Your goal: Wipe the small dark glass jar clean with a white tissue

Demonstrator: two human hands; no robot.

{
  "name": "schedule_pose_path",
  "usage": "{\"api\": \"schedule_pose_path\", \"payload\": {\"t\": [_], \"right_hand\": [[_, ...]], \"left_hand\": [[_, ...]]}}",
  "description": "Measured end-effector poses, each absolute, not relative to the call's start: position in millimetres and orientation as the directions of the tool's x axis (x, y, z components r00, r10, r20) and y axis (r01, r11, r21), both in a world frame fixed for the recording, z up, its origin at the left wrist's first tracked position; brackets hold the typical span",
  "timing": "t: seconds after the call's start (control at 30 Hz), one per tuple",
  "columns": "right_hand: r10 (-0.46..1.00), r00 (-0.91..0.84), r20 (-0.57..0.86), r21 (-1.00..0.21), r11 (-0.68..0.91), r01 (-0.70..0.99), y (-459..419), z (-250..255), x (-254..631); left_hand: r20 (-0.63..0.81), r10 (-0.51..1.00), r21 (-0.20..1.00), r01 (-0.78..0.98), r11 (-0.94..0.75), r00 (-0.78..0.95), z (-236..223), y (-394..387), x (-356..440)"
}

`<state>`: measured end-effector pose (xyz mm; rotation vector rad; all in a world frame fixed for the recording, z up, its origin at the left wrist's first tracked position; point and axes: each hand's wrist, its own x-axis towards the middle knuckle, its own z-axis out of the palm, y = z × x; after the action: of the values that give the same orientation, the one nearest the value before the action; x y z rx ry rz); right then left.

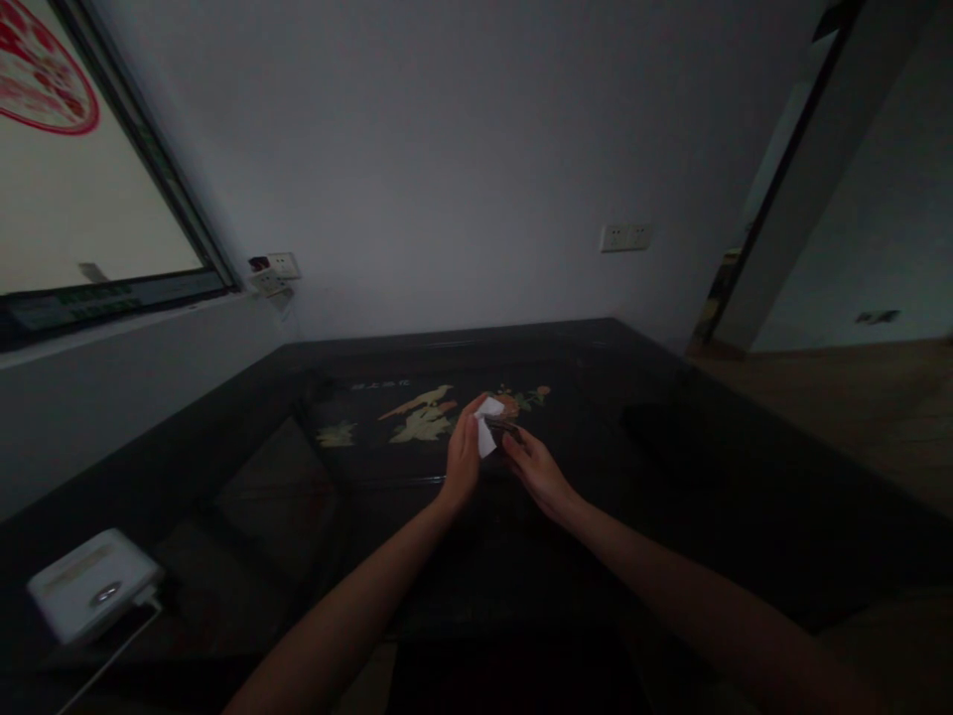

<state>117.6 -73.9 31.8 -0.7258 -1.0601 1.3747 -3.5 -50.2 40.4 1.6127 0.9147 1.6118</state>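
Note:
Both of my hands meet over the middle of a dark table (447, 586). My left hand (465, 449) is closed around a crumpled white tissue or cloth (487, 427). In the fingers of my right hand (537, 469) is a small dark object (500, 427), which presses against the white piece. The dim light hides what kind of object it is. Behind the hands, a bird-and-flower picture (421, 422) decorates the tabletop.
A white box-like device (95, 586) with a cable stands at the front left. Something dark and flat (662, 432) lies on the right. Wall sockets (625, 237) are set above the table's back edge, and a window (111, 199) is at the left.

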Motion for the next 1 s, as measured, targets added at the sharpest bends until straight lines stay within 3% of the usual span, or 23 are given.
{"api": "schedule_pose_path", "payload": {"t": [0.1, 0.2, 0.37, 0.6, 0.87, 0.93, 1.0], "right_hand": [[0.982, -0.115, 0.152, -0.905, 0.091, -0.416, -73, 31, 118], [0.982, -0.122, 0.144, -0.900, 0.079, -0.428, -71, 28, 117], [0.983, -0.123, 0.136, -0.888, 0.066, -0.454, -71, 27, 115], [0.979, -0.156, 0.132, -0.893, 0.049, -0.448, -75, 31, 116], [0.977, -0.132, 0.167, -0.918, 0.106, -0.382, -68, 21, 117], [0.978, -0.132, 0.164, -0.920, 0.103, -0.377, -67, 21, 117], [0.981, -0.124, 0.150, -0.920, 0.092, -0.382, -68, 22, 117]], "left_hand": [[0.366, 0.930, 0.912, -0.186, -0.364, -0.025, 34, -43, -2], [0.290, 0.957, 0.924, -0.255, -0.285, -0.019, 32, -42, -1], [0.456, 0.890, 0.887, -0.072, -0.457, -0.022, 41, -55, -2], [0.696, 0.715, 0.693, 0.204, -0.691, 0.058, 42, -59, -7], [0.781, 0.563, 0.429, 0.424, -0.798, 0.270, 42, -51, -12], [0.771, 0.582, 0.465, 0.398, -0.791, 0.257, 43, -50, -12], [0.732, 0.658, 0.591, 0.313, -0.743, 0.178, 43, -49, -12]]}}
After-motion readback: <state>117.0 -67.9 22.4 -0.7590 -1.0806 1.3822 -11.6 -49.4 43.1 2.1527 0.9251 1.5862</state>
